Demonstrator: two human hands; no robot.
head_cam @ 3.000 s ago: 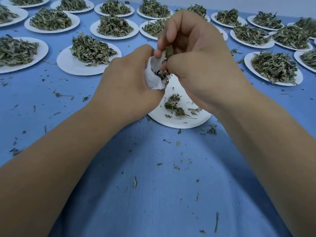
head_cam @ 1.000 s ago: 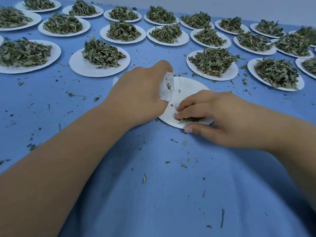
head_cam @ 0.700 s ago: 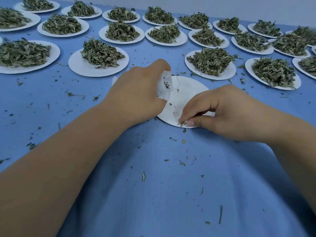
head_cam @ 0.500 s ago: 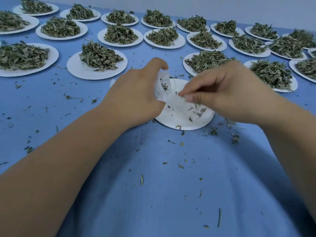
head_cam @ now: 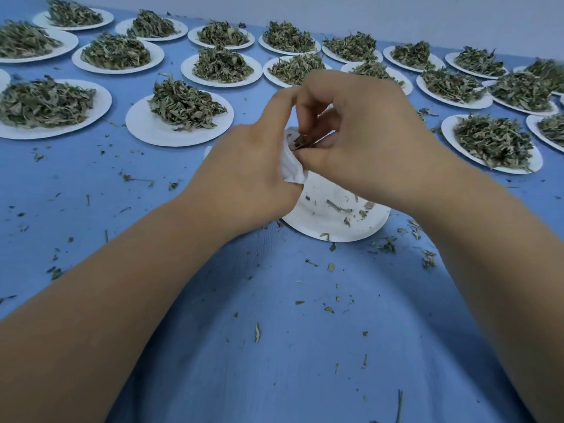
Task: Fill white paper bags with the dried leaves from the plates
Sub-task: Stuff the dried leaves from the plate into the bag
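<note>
- While the left hand (head_cam: 244,181) curls its fingers round a small white paper bag (head_cam: 291,172), holding it with the mouth turned upward, the right hand (head_cam: 369,138) meets it from above.
- Thumb and fingertips of the right hand are bunched together, pinching a tuft of dried leaves (head_cam: 302,144) right at the bag's opening; how much of the tuft is already inside cannot be told.
- Both hands work just above a nearly bare plate (head_cam: 319,222), white, which carries only a few stems and flakes. The bag hangs over its far left part, largely hidden behind the left hand.
- Beyond the hands, rows of white plates run across the blue surface (head_cam: 274,367), each piled with a mound of grey-green leaves.
- One heaped plate on the left (head_cam: 145,129) lies just beyond the left hand. A heaped plate on the right (head_cam: 451,129) sits near the right wrist, apart from it.
- Loose leaf crumbs (head_cam: 331,267) are strewn over the surface, thickest around the front rim of the nearly bare plate.
- Both forearms are bare and reach in from the lower corners, while a pale wall (head_cam: 396,13) closes the far edge of the surface.
</note>
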